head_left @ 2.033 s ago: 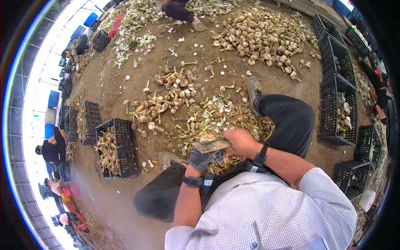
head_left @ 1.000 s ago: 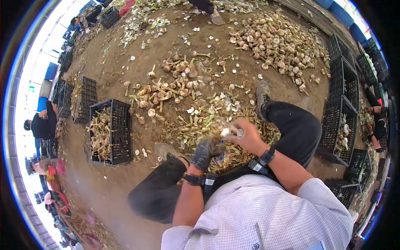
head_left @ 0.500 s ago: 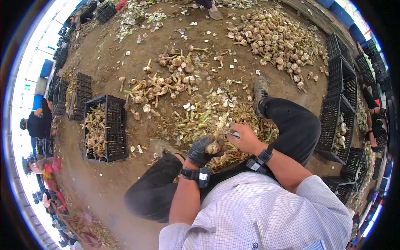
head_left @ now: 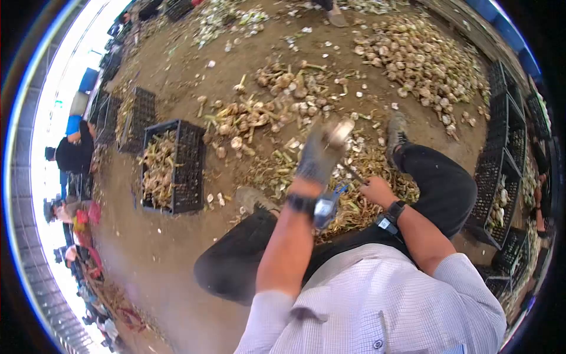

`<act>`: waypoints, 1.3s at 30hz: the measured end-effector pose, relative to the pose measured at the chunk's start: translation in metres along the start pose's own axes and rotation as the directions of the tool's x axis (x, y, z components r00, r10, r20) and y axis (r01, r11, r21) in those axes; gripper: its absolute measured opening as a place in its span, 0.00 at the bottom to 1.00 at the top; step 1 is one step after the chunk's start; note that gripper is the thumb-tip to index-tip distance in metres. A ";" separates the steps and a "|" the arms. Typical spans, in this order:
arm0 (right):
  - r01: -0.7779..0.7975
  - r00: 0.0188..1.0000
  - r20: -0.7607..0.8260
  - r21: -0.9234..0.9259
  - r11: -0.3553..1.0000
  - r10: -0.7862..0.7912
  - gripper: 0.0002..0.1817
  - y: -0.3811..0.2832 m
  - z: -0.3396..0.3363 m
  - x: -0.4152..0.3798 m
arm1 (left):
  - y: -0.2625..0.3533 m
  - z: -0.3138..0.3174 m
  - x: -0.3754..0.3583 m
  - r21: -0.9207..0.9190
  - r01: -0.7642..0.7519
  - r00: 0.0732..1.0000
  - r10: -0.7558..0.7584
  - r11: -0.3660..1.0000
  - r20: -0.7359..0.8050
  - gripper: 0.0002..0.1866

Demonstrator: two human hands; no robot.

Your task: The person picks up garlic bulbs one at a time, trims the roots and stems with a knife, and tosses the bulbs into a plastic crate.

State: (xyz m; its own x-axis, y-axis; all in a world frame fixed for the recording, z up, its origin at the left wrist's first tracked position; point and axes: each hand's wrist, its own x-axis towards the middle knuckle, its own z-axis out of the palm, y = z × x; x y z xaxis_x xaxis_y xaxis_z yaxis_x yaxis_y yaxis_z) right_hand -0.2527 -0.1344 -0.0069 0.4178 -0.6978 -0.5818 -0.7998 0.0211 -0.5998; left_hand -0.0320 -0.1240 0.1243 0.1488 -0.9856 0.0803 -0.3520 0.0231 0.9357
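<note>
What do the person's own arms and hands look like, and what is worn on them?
The left hand wears a dark grey work glove, with a black wristband behind it. The right hand is bare, with a black strap at the wrist. Both arms show rolled-up sleeves of a pale checked shirt.

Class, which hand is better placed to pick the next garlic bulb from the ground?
Probably the right hand: it sits low over the garlic trimmings, though it grips a blade. The gloved left hand is raised, holding a garlic bulb.
</note>
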 end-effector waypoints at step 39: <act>0.090 0.996 0.000 -0.040 0.995 -0.090 0.21 -0.044 0.015 0.020 | -0.366 -0.152 -0.013 0.849 -0.115 0.912 -0.285 0.516 0.297 0.12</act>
State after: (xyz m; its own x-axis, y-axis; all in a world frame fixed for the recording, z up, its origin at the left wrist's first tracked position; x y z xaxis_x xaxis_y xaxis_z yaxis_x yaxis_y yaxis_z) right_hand -0.2025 -0.1392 -0.0001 0.4880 -0.6967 -0.5258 -0.7756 -0.0698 -0.6273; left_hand 0.2353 -0.0941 -0.1673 -0.0383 -0.9547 -0.2952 -0.9831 -0.0169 0.1822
